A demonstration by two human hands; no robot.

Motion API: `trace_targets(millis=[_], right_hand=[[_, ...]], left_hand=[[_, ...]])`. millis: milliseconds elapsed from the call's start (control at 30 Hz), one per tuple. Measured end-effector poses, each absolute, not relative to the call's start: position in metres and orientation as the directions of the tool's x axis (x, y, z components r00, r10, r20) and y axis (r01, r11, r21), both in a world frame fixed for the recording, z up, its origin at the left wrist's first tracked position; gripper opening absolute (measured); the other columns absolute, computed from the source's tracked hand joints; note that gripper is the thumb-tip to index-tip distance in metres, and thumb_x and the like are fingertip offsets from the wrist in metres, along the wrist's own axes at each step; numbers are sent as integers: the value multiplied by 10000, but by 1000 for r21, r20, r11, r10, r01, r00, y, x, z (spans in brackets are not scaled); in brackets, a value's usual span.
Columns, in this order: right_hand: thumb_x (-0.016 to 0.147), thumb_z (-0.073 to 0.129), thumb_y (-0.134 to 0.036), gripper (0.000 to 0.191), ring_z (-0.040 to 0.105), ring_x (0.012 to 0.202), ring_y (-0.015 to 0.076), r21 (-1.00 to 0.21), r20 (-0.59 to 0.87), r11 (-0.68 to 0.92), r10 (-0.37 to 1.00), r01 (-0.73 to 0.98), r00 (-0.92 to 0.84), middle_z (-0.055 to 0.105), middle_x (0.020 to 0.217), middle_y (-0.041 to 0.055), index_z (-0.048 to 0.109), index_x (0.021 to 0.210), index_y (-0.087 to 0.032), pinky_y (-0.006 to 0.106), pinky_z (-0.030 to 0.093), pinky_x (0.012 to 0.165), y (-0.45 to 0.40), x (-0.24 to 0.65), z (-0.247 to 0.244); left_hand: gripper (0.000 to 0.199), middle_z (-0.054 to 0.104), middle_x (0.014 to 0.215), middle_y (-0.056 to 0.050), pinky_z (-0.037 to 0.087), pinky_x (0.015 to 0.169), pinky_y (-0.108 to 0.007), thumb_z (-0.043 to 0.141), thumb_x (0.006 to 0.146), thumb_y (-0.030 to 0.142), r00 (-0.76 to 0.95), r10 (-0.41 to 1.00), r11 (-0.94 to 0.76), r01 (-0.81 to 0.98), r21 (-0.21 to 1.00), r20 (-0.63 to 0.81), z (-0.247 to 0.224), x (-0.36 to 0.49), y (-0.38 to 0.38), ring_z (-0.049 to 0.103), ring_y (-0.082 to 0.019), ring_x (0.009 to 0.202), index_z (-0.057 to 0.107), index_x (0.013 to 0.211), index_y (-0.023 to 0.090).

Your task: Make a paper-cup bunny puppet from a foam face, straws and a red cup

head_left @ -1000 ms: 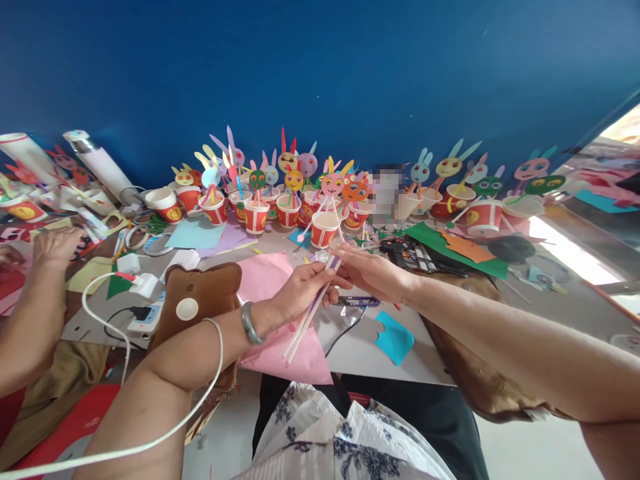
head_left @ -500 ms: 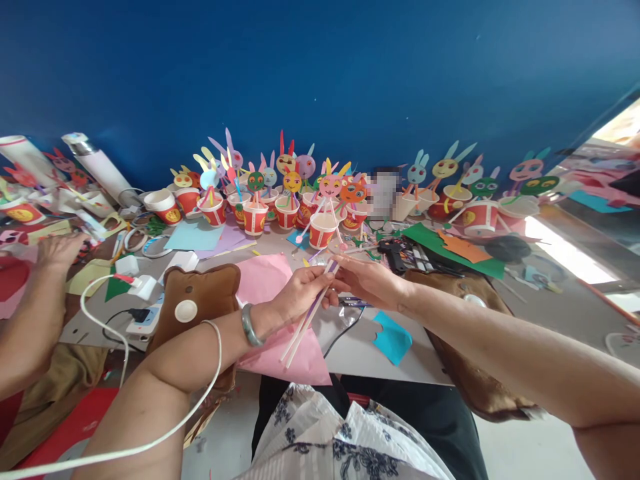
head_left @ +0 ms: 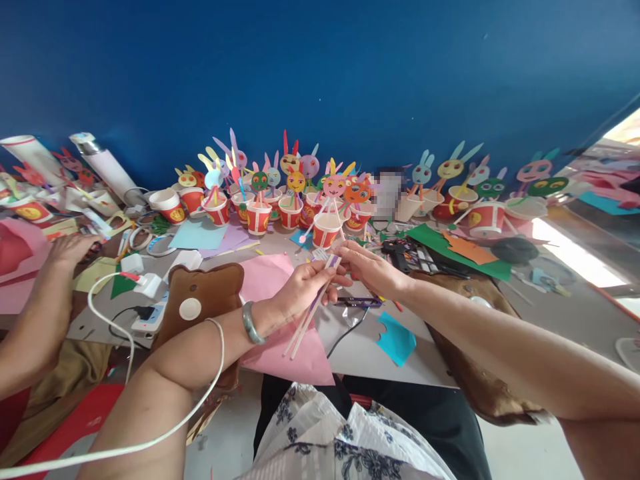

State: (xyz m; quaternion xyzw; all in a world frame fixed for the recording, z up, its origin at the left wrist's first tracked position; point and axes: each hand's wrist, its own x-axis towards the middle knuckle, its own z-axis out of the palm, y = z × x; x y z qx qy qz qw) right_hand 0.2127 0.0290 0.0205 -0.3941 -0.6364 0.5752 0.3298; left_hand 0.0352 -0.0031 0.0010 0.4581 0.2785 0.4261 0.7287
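Observation:
My left hand (head_left: 306, 288), with a grey-green bangle at its wrist, is closed around a bundle of long thin strips (head_left: 301, 333), pale with a purple one among them. Their lower ends slant down over a pink paper sheet (head_left: 270, 280). My right hand (head_left: 373, 272) has its fingers curled at the top of the bundle, touching it; what exactly its fingertips pinch is partly hidden. A white pronged tip (head_left: 321, 255), like a fork's, shows above the left fingers. Below the right hand lie purple-handled scissors (head_left: 357, 302) and a cut blue paper piece (head_left: 397, 339).
Red-and-white paper cups (head_left: 327, 230) with paper rabbit faces line the wall. Brown cushions (head_left: 197, 303) flank my arms. A glue gun (head_left: 397, 252) lies right of centre. A white cable (head_left: 150, 443) crosses my left arm. Another person's hand (head_left: 75, 248) is at left.
The view has shifted slightly. My right fingers have curled in more at the top of the strips, and the white pronged tip shows more clearly. My left hand keeps its hold.

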Motion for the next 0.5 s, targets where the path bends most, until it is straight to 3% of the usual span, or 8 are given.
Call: trace_targets(millis=[167, 300, 500], right_hand=[[807, 702, -372, 290, 644, 853, 185, -922, 153, 298, 867, 248, -475, 660, 977, 52, 515, 970, -222, 329, 512, 744, 36, 220, 27], [834, 671, -390, 232, 602, 750, 167, -771, 269, 455, 867, 445, -420, 676, 925, 57, 555, 934, -217, 324, 490, 696, 34, 221, 32], [834, 682, -461, 284, 526, 643, 138, -700, 314, 466, 882, 542, -352, 678, 852, 53, 570, 893, -207, 287, 425, 583, 31, 223, 28]], left_hand=[[432, 743, 784, -61, 358, 483, -207, 764, 742, 524, 460, 887, 232, -385, 893, -32, 2, 36, -4, 544, -64, 497, 644, 890, 136], [386, 740, 795, -65, 327, 491, -221, 734, 782, 497, 443, 897, 201, -378, 904, -15, 1, 36, -4, 463, -42, 474, 654, 892, 136], [350, 732, 786, -49, 307, 492, -218, 695, 827, 472, 395, 919, 151, -365, 919, 6, 1, 35, -4, 471, -44, 475, 530, 873, 167]])
